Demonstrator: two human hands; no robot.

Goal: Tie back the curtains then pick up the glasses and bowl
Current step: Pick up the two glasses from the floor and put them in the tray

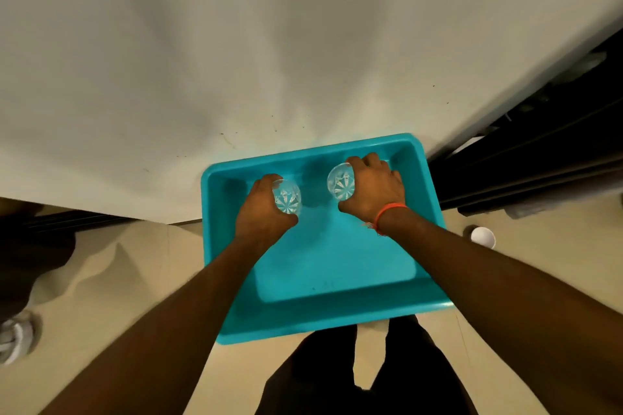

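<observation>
Two clear cut-pattern glasses sit inside a turquoise plastic tray (pixel 323 280) on the pale tiled floor (pixel 111 280), each one gripped from the side by a hand. At the far left edge a grey-white shoe (pixel 17 335) shows partly, near a dark shadowed area; what lies in that dark area cannot be told. Above it a wide pale curtain (pixel 236 44) hangs across most of the view, its lower edge reaching the floor just behind the tray.

Moving right, the left hand (pixel 261 209) comes in over the tray's left half, its fingers (pixel 269 178) and thumb curled round the left glass (pixel 287 196), clamped on its side wall. The glass stands upright in the tray's far left part, its star-cut base visible through the open mouth. A bare stretch of tray floor lies between the two glasses.

The right glass (pixel 341 180) stands in the far right part of the tray, tilted a little toward the middle. The right hand (pixel 372 187) wraps it from the right, fingers (pixel 367 160) over the far side and thumb on the near side, closed on the glass. An orange thread band (pixel 387 212) circles that wrist.

Below the tray the person's dark trousers (pixel 337 377) show. Just right of the tray, apart from it, a small white bowl (pixel 482 236) rests on the floor. Behind it runs a dark sliding-door track (pixel 526 162)
</observation>
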